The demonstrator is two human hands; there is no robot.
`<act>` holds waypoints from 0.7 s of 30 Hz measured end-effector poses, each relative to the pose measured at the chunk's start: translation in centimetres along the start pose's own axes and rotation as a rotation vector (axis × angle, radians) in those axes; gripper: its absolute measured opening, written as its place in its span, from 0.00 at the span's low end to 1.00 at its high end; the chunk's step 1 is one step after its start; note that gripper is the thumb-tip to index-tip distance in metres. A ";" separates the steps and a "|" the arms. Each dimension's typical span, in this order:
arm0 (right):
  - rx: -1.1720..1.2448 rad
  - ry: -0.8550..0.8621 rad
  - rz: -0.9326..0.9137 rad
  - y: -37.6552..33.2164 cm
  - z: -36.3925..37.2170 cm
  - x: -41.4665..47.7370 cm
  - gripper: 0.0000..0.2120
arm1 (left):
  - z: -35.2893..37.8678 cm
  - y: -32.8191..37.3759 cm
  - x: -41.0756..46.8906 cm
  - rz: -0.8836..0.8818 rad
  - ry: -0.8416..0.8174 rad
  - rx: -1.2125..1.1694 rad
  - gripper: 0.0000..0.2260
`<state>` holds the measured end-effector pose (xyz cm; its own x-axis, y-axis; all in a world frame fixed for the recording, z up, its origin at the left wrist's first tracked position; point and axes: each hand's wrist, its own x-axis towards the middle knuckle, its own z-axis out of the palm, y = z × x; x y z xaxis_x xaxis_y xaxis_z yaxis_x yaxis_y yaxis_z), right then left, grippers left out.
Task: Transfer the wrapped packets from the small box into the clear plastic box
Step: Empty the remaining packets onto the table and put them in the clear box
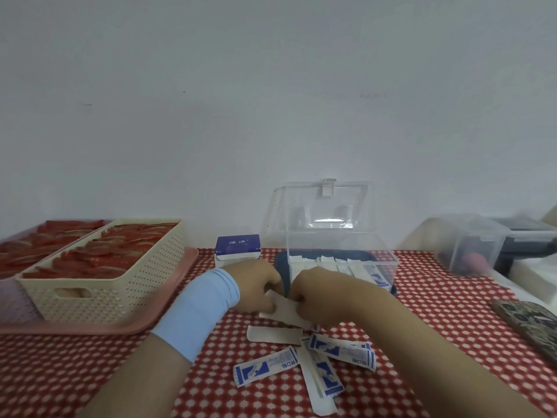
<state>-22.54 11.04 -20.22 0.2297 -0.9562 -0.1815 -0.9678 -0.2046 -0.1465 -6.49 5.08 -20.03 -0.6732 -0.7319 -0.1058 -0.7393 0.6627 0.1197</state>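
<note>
Looking through the head camera, I find both hands meeting at the middle of the table, just in front of the clear plastic box (382, 263). The left hand (259, 285), with a pale blue wristband (202, 309) on its wrist, and the right hand (313, 292) each have curled fingers pinching one end of a single white wrapped packet (284, 310). They hold it just above the red-checked tablecloth (437, 297). I cannot tell how many fingers are on it, as the knuckles hide them.

Nearer to me, a heap of loose packets (342, 351) lies on the cloth, some showing blue print, some plain white. A row of packets (328, 262) stands on edge inside the clear plastic box, whose hinged lid (325, 203) is tipped up and back. That box sits on a dark blue tray (281, 260). The small box (237, 250), blue-topped, stands just left of it, beyond the left hand; I cannot see into it.

I judge these packets to be very light, thin, limp paper strips, a little slick and apt to slide over each other and fan out. One alone will bend if held by an end, so I would pinch across the middle. Otherwise I would square several into a stack, grip the long edges, and lower them on edge beside the row.

At the far left, a cream basket (120, 285) of red sachets rests on a pink tray (168, 303). At the far right is another clear tub (470, 245).
</note>
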 end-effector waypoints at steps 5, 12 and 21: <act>0.185 0.134 -0.064 0.3 -1.8 -0.8 0.08 | -2.3 -0.8 -1.2 -0.039 0.187 -0.403 0.06; 0.932 0.325 0.054 0.2 -3.2 -1.5 0.08 | -3.3 -0.6 -1.6 -0.070 0.529 -1.069 0.02; 1.462 0.215 0.039 0.3 -3.7 -1.8 0.11 | -2.5 0.6 -0.7 0.063 0.473 -1.676 0.05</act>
<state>-23.66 11.91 -16.33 0.0610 -0.9946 -0.0834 0.0181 0.0846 -0.9962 -6.42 5.56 -17.47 -0.4093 -0.8954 0.1754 0.3086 0.0450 0.9501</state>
